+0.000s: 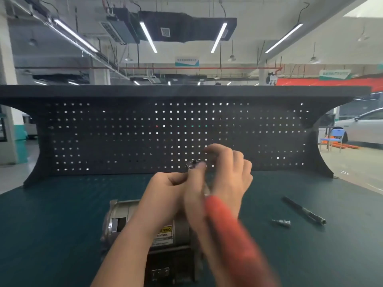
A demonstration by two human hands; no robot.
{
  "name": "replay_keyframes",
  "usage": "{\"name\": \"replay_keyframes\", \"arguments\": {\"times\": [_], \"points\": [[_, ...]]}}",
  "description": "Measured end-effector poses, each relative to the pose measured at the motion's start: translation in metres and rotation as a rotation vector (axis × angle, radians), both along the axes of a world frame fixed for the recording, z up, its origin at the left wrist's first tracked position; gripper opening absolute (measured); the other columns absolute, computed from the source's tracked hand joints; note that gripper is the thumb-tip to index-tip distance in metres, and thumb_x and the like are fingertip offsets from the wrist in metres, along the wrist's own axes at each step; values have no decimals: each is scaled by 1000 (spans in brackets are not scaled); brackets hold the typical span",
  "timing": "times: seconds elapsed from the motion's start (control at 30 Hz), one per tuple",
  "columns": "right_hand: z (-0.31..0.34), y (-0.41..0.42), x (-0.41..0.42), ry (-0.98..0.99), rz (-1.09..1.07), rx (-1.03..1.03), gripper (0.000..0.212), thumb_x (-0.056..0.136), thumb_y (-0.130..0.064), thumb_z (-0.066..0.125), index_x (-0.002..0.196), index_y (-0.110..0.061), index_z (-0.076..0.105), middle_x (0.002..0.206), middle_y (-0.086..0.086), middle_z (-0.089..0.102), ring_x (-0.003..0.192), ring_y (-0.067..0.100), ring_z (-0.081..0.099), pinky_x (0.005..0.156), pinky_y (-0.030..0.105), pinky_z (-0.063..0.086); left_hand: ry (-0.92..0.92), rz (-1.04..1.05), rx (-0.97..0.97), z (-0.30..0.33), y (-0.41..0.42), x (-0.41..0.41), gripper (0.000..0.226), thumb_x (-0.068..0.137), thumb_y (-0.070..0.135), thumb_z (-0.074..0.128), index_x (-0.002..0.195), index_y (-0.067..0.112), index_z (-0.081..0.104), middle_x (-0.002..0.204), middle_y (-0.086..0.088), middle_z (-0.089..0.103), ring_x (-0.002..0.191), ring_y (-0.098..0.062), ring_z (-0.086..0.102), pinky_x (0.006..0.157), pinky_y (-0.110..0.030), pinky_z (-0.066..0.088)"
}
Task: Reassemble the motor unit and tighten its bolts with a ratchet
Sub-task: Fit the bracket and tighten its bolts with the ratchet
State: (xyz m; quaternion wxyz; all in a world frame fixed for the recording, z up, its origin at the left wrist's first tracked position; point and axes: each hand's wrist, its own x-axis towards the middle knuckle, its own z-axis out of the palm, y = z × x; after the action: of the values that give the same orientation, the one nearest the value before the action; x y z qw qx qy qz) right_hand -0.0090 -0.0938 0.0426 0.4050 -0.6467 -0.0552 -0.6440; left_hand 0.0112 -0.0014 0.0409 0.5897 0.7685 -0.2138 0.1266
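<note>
Both hands were raised together above the motor [145, 228], which lay on its side on the green table [62, 214] near the front edge. The left hand [165, 189] pinched a small metal socket [192, 164], and the right hand [228, 172], blurred, curled around a ratchet [226, 224] with an orange handle. An extension bar [303, 211] and an adapter [281, 222] lay to the right.

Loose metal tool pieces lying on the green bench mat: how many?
2. A long dark extension bar lies at the right of the green bench mat; a short silver socket adapter lies just left of it. The hands may hide others.
</note>
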Motion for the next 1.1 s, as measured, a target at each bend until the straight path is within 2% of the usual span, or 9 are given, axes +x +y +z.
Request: {"name": "replay_keyframes", "arguments": {"times": [0.07, 0.13, 0.23, 0.47, 0.7, 0.83, 0.9, 1.0, 1.1], "points": [[5, -21, 1, 102, 140, 56, 27, 73, -30, 44, 93, -22, 61, 83, -2, 57, 88, 19, 47, 77, 33, 33, -28, -145, -64, -1, 2, -3, 14, 83, 37, 71, 75, 28, 79, 72, 6, 75, 71, -7, 71, 69, -29, 54], [9, -48, 4, 220, 402, 143, 17, 76, -32, 45, 88, -28, 56, 81, -6, 56, 81, 10, 51, 71, 23, 40, -76, -172, -69, -3, 3, -4, 16, 80, 42, 72, 86, 29, 79, 86, 4, 77, 87, -10, 72, 82, -29, 53], [5, -64, 10, 416, 663, 183, 25, 78, -36, 42, 96, -37, 59, 80, -17, 59, 72, 2, 53, 61, 13, 43, -92, -153, -76, -1, 1, -2, 11, 86, 28, 69, 88, 25, 79, 88, 8, 77, 88, -5, 71, 75, -11, 49], [10, -30, 2, 123, 549, 196, 39, 72, -14, 35, 78, -37, 66, 87, -9, 62, 90, 10, 57, 76, 13, 41, -19, -155, -131, 8, -4, -8, 13, 78, 14, 78, 91, 16, 78, 89, 0, 77, 83, -8, 71, 73, -17, 54], [13, -11, 0, -15, 410, 105, 29, 69, 0, 38, 60, -25, 48, 69, -14, 48, 73, 12, 51, 67, 21, 38, 20, -158, -42, 9, -1, -9, 7, 80, 24, 73, 75, 25, 77, 72, 6, 72, 69, -3, 61, 65, -20, 48], [15, -23, -6, 228, 493, 176, 15, 79, -20, 40, 69, -23, 50, 61, -12, 51, 57, 8, 49, 53, 26, 41, 9, -134, -37, 7, -1, -8, 27, 72, 41, 73, 91, 21, 78, 92, -1, 77, 86, -9, 67, 89, -39, 52], [23, -33, -8, 288, 555, 255, 16, 85, -28, 43, 73, -21, 52, 59, -3, 50, 55, 20, 52, 50, 31, 43, -51, -149, -19, 4, -2, -7, 31, 74, 50, 73, 103, 41, 73, 106, 16, 73, 104, 0, 65, 100, -33, 49], [29, -44, -10, 328, 671, 257, 26, 95, -26, 49, 73, -13, 54, 62, 16, 54, 51, 27, 59, 44, 27, 47, -69, -56, 162, 4, 0, -6, 47, 69, 78, 54, 113, 79, 39, 139, 38, 40, 126, 12, 41, 108, -25, 39], [25, -46, -13, 274, 737, 257, 30, 98, -23, 53, 69, -14, 58, 62, 0, 62, 53, 20, 64, 50, 27, 52, -54, 58, 420, 4, -2, -2, 73, 63, 90, 38, 131, 64, 30, 132, 33, 48, 121, -7, 51, 95, -36, 44]]}}
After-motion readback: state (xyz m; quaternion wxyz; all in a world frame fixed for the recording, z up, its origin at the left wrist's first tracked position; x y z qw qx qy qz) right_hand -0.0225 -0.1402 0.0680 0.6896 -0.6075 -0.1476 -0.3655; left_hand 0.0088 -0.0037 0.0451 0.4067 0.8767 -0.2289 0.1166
